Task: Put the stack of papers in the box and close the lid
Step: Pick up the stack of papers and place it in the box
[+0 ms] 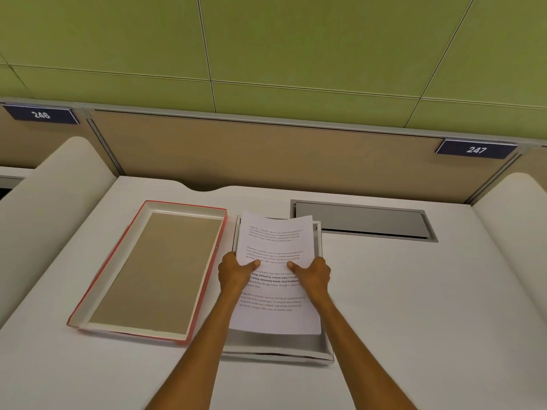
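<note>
A stack of printed white papers point(273, 232) hangs just over the open white box point(296, 349), covering most of its inside. My left hand point(235, 275) grips the stack's left edge with the thumb on top. My right hand point(313, 275) grips the right edge the same way. The far end of the sheets curls up above the box's far rim. To the left lies the lid point(154, 270), red outside, upside down, with a white rim and a brown inner face.
Everything sits on a white desk point(414, 306). A grey metal cable hatch point(364, 221) is set into the desk right of the box. White curved dividers flank the desk; a beige partition with plates 246 and 247 closes the back.
</note>
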The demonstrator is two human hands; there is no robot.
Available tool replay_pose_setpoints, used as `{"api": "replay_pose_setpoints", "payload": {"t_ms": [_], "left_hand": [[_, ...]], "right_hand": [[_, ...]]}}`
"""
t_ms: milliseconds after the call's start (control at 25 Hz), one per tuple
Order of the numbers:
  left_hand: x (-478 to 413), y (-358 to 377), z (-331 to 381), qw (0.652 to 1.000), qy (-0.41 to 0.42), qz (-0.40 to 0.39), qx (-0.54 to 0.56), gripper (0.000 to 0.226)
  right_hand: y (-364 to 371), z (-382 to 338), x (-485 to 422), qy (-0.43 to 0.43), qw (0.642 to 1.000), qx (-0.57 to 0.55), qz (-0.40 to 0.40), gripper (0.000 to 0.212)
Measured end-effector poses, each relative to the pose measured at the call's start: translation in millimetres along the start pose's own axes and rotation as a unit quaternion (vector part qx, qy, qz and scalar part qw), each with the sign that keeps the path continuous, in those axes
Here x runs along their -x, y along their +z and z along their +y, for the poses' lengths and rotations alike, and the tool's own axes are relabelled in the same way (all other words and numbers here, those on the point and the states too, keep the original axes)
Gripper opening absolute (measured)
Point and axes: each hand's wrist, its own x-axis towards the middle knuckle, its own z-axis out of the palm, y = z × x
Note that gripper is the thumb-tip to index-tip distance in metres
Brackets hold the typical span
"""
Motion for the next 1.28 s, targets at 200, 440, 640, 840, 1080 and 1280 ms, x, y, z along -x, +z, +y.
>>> {"api": "replay_pose_setpoints", "payload": {"t_ms": [200,440,640,840,1080,1280], "left_hand": [[-6,4,-9,1.000,-0.012,-0.002,-0.004,0.044],[-11,12,-19,0.999,-0.028,-0.015,-0.021,0.045],[-13,19,-20,0.999,-0.028,-0.016,-0.021,0.043],[-16,21,-20,0.999,-0.032,-0.018,-0.022,0.042],[-16,25,-25,0.999,-0.035,-0.011,-0.015,0.038],[-17,26,-26,0.998,-0.027,-0.009,-0.049,0.044]], "right_hand": [[9,6,-4,0.005,1.000,0.017,-0.006,0.048],[13,15,-8,0.001,0.999,0.045,-0.022,0.042],[14,17,-12,0.000,0.998,0.058,-0.019,0.036],[17,17,-17,-0.009,0.996,0.087,-0.021,0.034],[18,17,-20,-0.010,0.990,0.131,-0.043,0.038],[17,15,-22,-0.003,0.988,0.140,-0.066,0.046]]}}
